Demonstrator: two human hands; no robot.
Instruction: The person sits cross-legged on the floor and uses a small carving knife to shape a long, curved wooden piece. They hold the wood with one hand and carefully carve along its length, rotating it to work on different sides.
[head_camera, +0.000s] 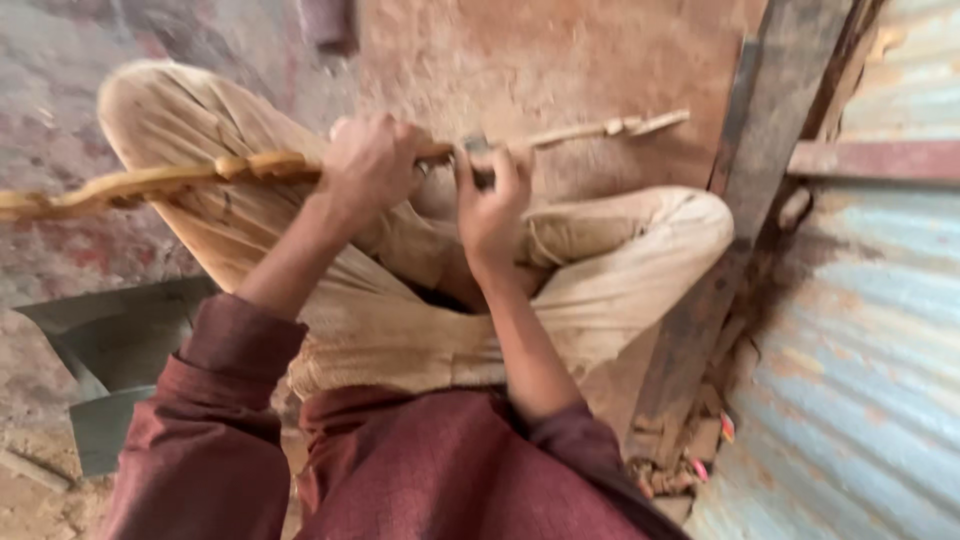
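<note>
The left hand (368, 165) is wrapping its grip tightly around a long carved stick (180, 178), fingers closed over the wood about midway along its length. The right hand (490, 205) is pinching a small dark metal tool (478, 148) and pressing it against the stick just beside the left hand; the frame is too blurred to tell exactly what kind of tool it is. The stick is lying nearly level across the person's lap, above the crossed legs in beige trousers (420, 320), with its wavy, notched end running off to the left and its thin, pale end (640, 124) pointing right.

Judging from the pose, the person is shaping or cutting the wood at the spot between the two hands. The next stroke would call for the left hand holding the stick steady while the right hand guides the tool along the grain, keeping the edge away from the fingers close by.

The person is sitting on a dusty floor (40, 480) in a dark red shirt (440, 470). A grey metal sheet (120, 340) is lying on the left. A wooden post (740, 190) and a corrugated metal wall (870, 360) are standing on the right, with wood scraps (680, 465) gathering at the base. No containers are showing anywhere in view.
</note>
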